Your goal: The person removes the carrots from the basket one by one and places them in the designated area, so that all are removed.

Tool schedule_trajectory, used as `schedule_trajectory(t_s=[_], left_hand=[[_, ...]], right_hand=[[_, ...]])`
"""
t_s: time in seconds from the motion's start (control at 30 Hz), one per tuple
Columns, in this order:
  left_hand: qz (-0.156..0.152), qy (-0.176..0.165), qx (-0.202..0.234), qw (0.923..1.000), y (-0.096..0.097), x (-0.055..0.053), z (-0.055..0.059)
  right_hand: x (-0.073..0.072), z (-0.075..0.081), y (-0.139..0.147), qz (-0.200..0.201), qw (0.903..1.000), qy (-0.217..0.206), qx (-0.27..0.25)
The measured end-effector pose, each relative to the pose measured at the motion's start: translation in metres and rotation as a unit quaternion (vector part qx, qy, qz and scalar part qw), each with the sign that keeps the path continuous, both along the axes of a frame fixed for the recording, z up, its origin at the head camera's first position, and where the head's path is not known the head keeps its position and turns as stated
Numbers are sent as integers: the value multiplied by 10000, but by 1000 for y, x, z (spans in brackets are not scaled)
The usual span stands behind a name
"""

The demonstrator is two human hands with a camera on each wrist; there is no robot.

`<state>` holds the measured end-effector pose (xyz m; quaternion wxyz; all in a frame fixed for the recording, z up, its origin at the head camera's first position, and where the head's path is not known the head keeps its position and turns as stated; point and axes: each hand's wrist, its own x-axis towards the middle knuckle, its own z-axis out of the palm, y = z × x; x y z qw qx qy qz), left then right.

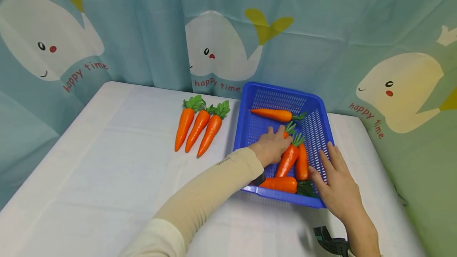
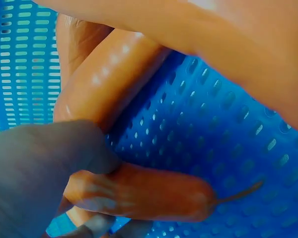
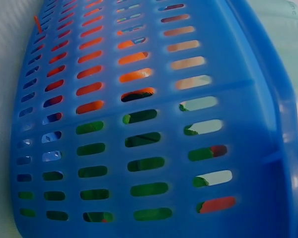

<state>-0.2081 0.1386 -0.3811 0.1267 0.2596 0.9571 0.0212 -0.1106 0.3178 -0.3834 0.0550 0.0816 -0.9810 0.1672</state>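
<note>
In the head view my left hand [image 1: 272,146] reaches down into a blue plastic basket [image 1: 285,199]. Its thumb and fingers pinch a carrot [image 2: 159,196], seen in the left wrist view with a thin tail at its end. Beside this hand lie a carrot with a green top [image 1: 287,161], another carrot [image 1: 302,163] and one along the near wall [image 1: 282,185]. A further carrot [image 1: 273,114] lies across the far end. My right hand [image 1: 337,183] rests at the basket's right rim, fingers spread and fairly straight. In the right wrist view the basket's slotted wall [image 3: 164,116] hides most of the contents.
Three carrots with leafy tops lie side by side on the white table [image 1: 118,162] left of the basket; the middle carrot [image 1: 197,131] is among them. A whale-print curtain [image 1: 150,31] hangs behind the table and along its sides.
</note>
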Motion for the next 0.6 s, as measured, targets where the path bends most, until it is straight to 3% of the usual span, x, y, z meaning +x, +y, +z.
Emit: schedule_trajectory(t_s=[0.37,0.6], left_hand=[[228,-182,249,9993,0,-1,0],[139,-184,3,9997,-2,1,1]], right_hand=[[-1,0,0,-14,10000,-13,48],[-1,-2,0,-6,10000,-31,49]])
